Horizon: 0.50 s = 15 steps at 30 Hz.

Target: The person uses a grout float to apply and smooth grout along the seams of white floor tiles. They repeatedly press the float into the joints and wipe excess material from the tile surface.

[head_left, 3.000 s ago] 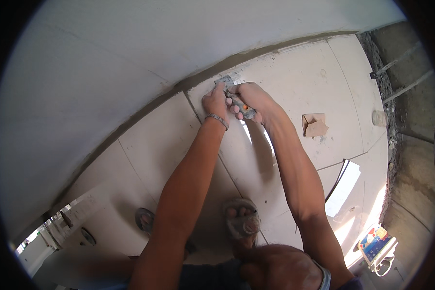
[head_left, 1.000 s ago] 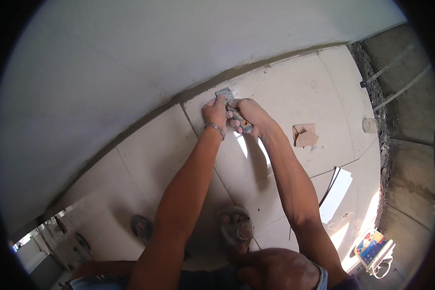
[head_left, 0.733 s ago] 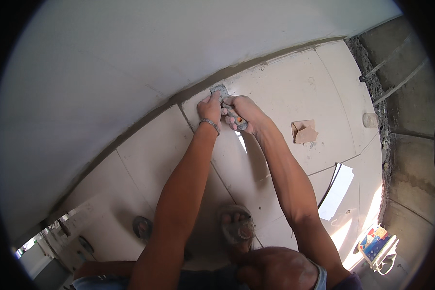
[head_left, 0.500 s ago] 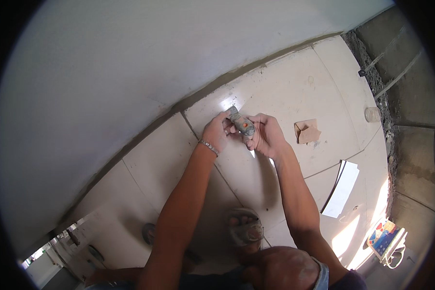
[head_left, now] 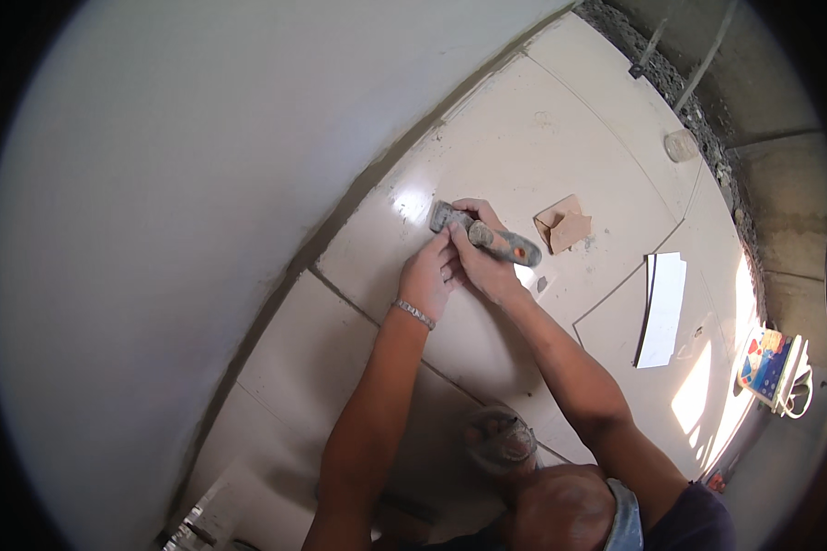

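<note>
My left hand (head_left: 427, 280), wearing a metal bracelet, has its fingers bent against the blade end of a grimy grey scraper (head_left: 515, 246) whose handle has an orange spot. My right hand (head_left: 487, 275) grips the same scraper from beneath, so some fingers are hidden. The tool points up-left, above the pale tiled floor (head_left: 487, 156) near the wall joint. Just right of my hands lie brown broken pieces (head_left: 568, 230), cardboard or tile, I cannot tell.
A white wall (head_left: 175, 184) fills the left. White strips (head_left: 660, 308) lie at right, with a colourful bag or box (head_left: 772, 363) beyond and a clear tub (head_left: 680, 145) farther up. A rubble-edged strip (head_left: 726, 174) borders the tiles. My sandalled foot (head_left: 501, 441) is below my hands.
Both hands have drawn away from the wall joint with the scraper, and its handle now lies slanted to the right over my right hand. The whole view has rotated.
</note>
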Available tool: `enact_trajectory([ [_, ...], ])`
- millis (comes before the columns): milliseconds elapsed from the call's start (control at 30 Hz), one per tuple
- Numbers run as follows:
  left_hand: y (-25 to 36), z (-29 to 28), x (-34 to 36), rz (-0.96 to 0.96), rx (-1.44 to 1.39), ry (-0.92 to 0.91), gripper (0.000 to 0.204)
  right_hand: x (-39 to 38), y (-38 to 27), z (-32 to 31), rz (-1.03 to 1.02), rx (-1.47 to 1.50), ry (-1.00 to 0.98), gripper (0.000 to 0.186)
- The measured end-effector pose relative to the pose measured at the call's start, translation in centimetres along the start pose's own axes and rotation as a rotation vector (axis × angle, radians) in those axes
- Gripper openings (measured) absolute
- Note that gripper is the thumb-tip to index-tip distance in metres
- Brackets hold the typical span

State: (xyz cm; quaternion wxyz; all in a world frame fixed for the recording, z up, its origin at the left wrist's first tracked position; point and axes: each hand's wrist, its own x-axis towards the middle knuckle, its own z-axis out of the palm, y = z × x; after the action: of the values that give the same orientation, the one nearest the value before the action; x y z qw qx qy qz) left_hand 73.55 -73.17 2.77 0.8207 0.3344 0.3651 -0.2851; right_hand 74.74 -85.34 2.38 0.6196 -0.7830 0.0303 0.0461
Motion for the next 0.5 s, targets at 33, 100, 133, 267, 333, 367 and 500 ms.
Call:
enact_trajectory([
  [33,0.3,0.0,0.0,0.071,0.217,0.036,0.039,1.0,-0.1,0.0,0.124,0.114,0.034,0.029],
  [100,0.3,-0.5,0.7,0.207,0.648,0.106,0.034,4.1,2.6,-1.0,0.041,0.017,0.240,0.022],
  [133,0.3,-1.5,1.4,0.420,0.850,0.168,0.032,5.8,2.3,-1.4,0.070,0.078,0.271,0.021],
  [267,-0.1,-2.5,2.9,1.126,1.566,0.474,0.036,12.0,3.6,-3.4,0.054,0.096,0.427,0.020],
  [333,-0.1,-3.5,3.9,1.255,1.763,0.542,0.041,13.2,3.7,-1.8,0.045,0.153,0.413,0.023],
  [367,0.0,-3.6,4.1,1.227,1.784,0.549,0.043,13.8,3.7,-1.2,0.040,0.179,0.405,0.024],
  [500,-0.1,-3.5,4.1,1.135,1.835,0.559,0.048,17.4,3.2,-1.9,0.042,0.167,0.486,0.032],
])
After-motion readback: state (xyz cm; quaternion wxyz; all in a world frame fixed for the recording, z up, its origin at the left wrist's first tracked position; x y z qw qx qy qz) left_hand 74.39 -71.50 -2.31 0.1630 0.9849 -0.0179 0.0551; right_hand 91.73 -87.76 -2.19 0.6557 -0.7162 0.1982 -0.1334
